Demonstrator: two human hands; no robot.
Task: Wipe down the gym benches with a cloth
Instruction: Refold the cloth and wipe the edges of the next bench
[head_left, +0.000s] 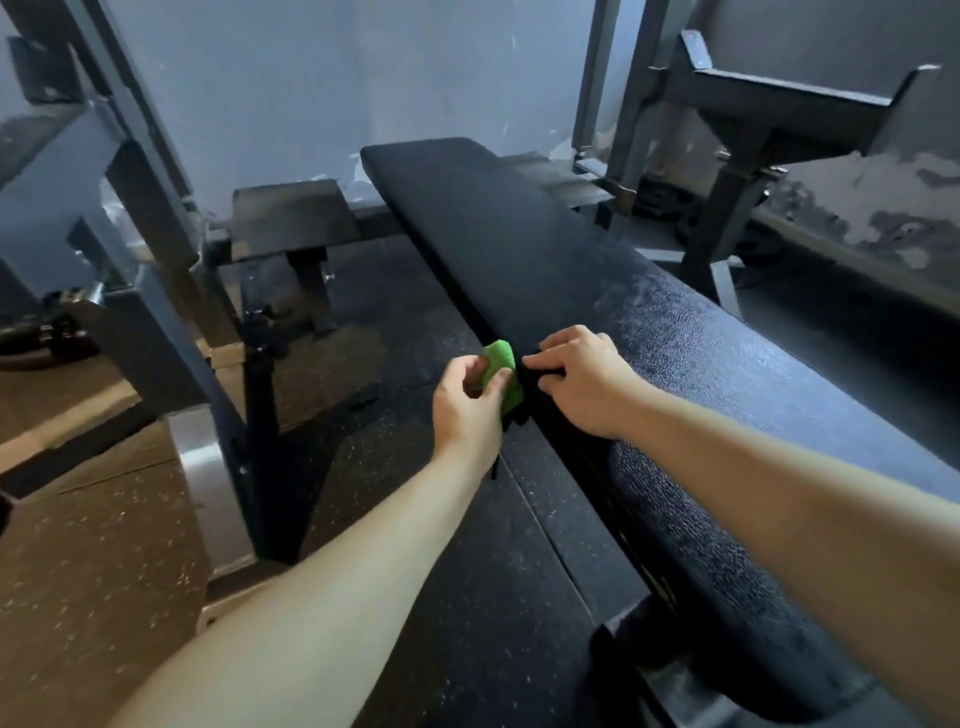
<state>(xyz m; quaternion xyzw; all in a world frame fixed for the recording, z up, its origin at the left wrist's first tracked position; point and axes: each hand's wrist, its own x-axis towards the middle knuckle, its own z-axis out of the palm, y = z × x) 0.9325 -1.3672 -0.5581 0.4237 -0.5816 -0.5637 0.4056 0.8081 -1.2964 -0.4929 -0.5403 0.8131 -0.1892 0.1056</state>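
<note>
A long black bench (571, 270) runs from the near right corner toward the far wall (311, 93). Its padded top has a grained, leather-like skin, and near the person it shines a little in the light. The far half of the top looks dull and darker.

The green cloth (501, 364) is against the left side edge of the bench, about halfway along its length. The left hand (467, 400) grasps it, with the thumb and fingers closed around the bunched fabric. The right hand (582, 379) lies on the top of the bench, just beside the cloth, with its fingers bent over the same left edge. Everything under those fingers is black, so it is not possible to tell whether they clamp the edge or only rest there.

Left of the bench, the floor (415, 519) is dark rubber with pale specks, and farther left it becomes brownish. A small padded seat (291, 218) stands left of the bench's far end. A grey steel frame (156, 260) rises well to the left of the bench, and another steel frame (753, 130) stands to its right. Behind the bench the pale wall has patches of peeled paint.
</note>
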